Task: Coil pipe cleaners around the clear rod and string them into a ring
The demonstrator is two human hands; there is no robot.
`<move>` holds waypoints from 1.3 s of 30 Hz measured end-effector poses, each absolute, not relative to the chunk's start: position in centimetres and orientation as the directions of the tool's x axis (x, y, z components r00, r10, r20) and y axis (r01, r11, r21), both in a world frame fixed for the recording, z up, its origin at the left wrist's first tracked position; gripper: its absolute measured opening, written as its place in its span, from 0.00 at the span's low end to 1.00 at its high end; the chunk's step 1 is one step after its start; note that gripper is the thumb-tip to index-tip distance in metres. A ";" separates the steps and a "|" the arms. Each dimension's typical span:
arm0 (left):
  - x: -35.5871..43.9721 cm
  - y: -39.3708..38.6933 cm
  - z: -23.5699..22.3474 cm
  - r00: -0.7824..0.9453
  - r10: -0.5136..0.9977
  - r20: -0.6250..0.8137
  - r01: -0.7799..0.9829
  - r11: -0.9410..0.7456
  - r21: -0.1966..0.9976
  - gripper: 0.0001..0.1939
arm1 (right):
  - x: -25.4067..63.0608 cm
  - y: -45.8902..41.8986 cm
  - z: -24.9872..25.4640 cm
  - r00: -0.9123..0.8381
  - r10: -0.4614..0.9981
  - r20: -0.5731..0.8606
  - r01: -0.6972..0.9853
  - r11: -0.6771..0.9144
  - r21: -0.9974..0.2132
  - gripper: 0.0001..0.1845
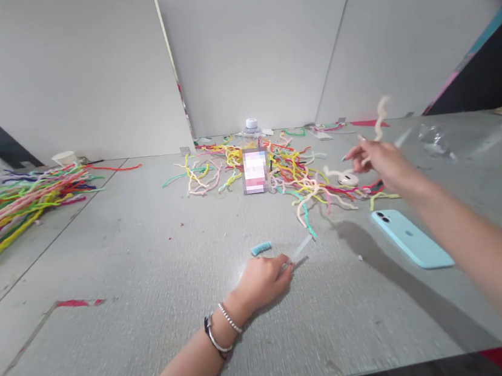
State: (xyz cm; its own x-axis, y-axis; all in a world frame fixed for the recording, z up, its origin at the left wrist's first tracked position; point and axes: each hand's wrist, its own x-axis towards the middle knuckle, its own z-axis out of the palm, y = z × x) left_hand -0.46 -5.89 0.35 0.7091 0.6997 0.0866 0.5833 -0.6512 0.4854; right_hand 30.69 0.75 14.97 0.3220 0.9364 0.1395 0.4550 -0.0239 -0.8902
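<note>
My left hand (266, 279) rests on the table, its fingers closed on a narrow translucent strip (303, 247) that points up and right. Just above its knuckles lies a small light-blue coil (261, 248), apart from the hand. My right hand (378, 163) is raised over the right end of a pile of coloured chenille stems (294, 167). A wavy cream chenille stem (382, 117) stands up from its fingers, slightly blurred. Below those fingertips sits a small white rounded case (347, 178) with a dark oval mark.
A light-blue phone (410, 238) lies under my right forearm. Behind the stems stands a bottle with a white cap (251, 124), and a blurred-out card or screen (254, 171) is before it. More chenille stems (28, 203) fill the far left. Clear plastic (435, 140) lies right; white panels (262, 52) close the back.
</note>
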 end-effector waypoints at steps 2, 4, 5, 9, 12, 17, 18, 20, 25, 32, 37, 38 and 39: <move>-0.5 -5.8 0.5 0.689 0.720 0.080 0.578 -0.613 0.539 0.14 | 29.8 -0.8 15.3 0.205 0.977 0.064 0.358 -0.014 -0.934 0.18; -0.6 -5.8 0.7 0.665 0.742 0.090 0.550 -0.567 0.612 0.14 | 28.7 -2.4 14.9 0.055 0.998 -0.038 0.274 -0.051 -0.960 0.11; -0.7 -5.8 0.9 0.651 0.753 0.097 0.529 -0.541 0.654 0.14 | 28.0 -3.1 14.4 -0.012 0.997 -0.075 0.235 -0.070 -0.970 0.09; -0.8 -5.9 1.5 0.594 0.801 0.070 0.446 -0.401 0.800 0.18 | 25.0 -5.2 10.1 -0.330 0.920 -0.212 0.085 -0.195 -0.977 0.15; -0.6 -6.1 1.5 0.559 0.829 0.012 0.398 -0.282 0.873 0.21 | 22.4 -6.2 5.8 -0.572 0.794 -0.206 -0.093 -0.312 -0.946 0.21; -0.3 -6.5 0.8 0.496 0.867 -0.052 0.281 -0.103 0.954 0.20 | 19.5 -7.8 0.3 -0.773 0.607 -0.187 -0.207 -0.519 -0.829 0.25; -0.3 -6.6 0.7 0.495 0.867 -0.063 0.258 -0.077 0.963 0.20 | 19.3 -8.0 -0.3 -0.774 0.605 -0.188 -0.221 -0.536 -0.815 0.23; -0.2 -7.0 0.6 0.509 0.857 -0.082 0.220 -0.037 0.975 0.20 | 19.2 -8.0 -0.8 -0.740 0.646 -0.189 -0.286 -0.556 -0.780 0.20; -0.2 -7.4 0.8 0.537 0.837 -0.107 0.174 0.014 0.985 0.26 | 19.2 -7.7 -0.6 -0.632 0.748 -0.204 -0.396 -0.538 -0.744 0.26; -0.4 -6.8 0.2 0.469 0.862 -0.194 0.270 0.070 0.960 0.27 | 18.9 -7.8 0.0 -0.616 0.737 -0.278 -0.287 -0.539 -0.792 0.23; -1.1 -7.2 0.4 0.364 0.929 0.064 0.524 -0.261 0.811 0.24 | 19.0 -8.0 -0.1 -0.636 0.708 -0.307 -0.225 -0.550 -0.804 0.21; -1.3 -7.2 0.4 0.353 0.928 0.117 0.552 -0.308 0.775 0.24 | 19.1 -8.0 -0.2 -0.641 0.704 -0.306 -0.212 -0.545 -0.811 0.20; -1.5 -7.2 0.4 0.353 0.922 0.161 0.572 -0.349 0.742 0.24 | 19.1 -8.0 -0.2 -0.648 0.699 -0.304 -0.199 -0.540 -0.818 0.20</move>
State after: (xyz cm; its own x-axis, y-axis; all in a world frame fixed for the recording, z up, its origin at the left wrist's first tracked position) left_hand -1.47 -7.24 0.43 0.3525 0.9218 0.1612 0.5724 -0.3487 0.7421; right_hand 19.10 -8.00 -0.17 -0.6476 0.6988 -0.3037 -0.1992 -0.5400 -0.8178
